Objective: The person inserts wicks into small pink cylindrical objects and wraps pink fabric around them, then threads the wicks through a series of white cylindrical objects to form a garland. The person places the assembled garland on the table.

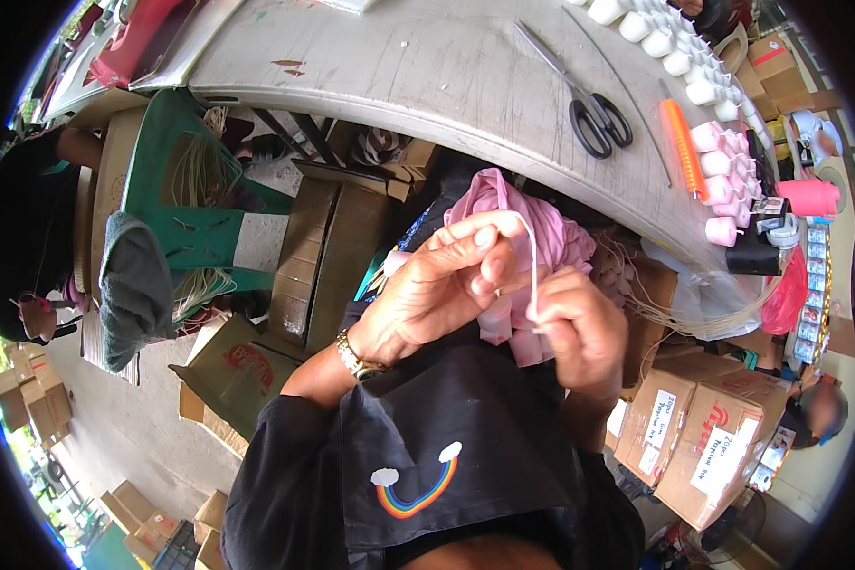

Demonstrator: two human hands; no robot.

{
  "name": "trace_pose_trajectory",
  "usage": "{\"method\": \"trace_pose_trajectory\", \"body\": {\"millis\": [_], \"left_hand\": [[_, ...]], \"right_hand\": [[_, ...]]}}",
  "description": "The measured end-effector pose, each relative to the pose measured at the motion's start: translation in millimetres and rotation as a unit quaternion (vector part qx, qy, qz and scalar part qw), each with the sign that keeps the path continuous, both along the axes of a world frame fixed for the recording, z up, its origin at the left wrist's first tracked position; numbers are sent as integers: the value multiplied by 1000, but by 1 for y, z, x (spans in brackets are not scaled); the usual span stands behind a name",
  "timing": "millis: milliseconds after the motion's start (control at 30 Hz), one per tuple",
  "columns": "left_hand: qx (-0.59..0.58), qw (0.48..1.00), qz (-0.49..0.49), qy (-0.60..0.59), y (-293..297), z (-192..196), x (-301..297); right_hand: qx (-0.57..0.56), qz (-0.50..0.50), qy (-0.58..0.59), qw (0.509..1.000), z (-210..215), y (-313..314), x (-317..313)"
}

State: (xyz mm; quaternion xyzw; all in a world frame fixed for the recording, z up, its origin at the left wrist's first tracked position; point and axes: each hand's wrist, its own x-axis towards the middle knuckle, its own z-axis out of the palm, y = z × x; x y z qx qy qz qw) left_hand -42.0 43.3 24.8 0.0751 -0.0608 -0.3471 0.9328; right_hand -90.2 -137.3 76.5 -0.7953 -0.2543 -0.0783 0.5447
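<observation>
A thin pale cord [533, 258] bends in a loop between my two hands, in front of my chest. My left hand [437, 285], with a watch [356, 359] at the wrist, pinches the cord's upper part between thumb and fingertips. Lower and to the right, my right hand [584, 328] has its fingers closed on the other part of the cord; the fingertips are slightly blurred. Behind both hands lies a bundle of pink cloth [570, 236], heaped around my lap and partly hidden by them.
Beyond the cloth stands a grey table [399, 57] with black-handled scissors [594, 119], an orange cutter [682, 147], and rows of white [674, 62] and pink pieces [717, 185]. Cardboard boxes [708, 427] stack at right. A green chair [176, 218] and an open box [237, 370] stand left.
</observation>
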Motion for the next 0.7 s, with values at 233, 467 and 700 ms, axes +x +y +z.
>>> {"method": "trace_pose_trajectory", "body": {"millis": [233,467,700], "left_hand": [[71,997,-10,42,8,1,5],[428,887,58,-162,-8,-5,-3],[472,771,136,-406,-5,-7,0]], "right_hand": [[-103,-106,13,989,-12,-12,12],[-68,31,13,997,-12,7,3],[320,-71,166,930,-25,-2,18]]}}
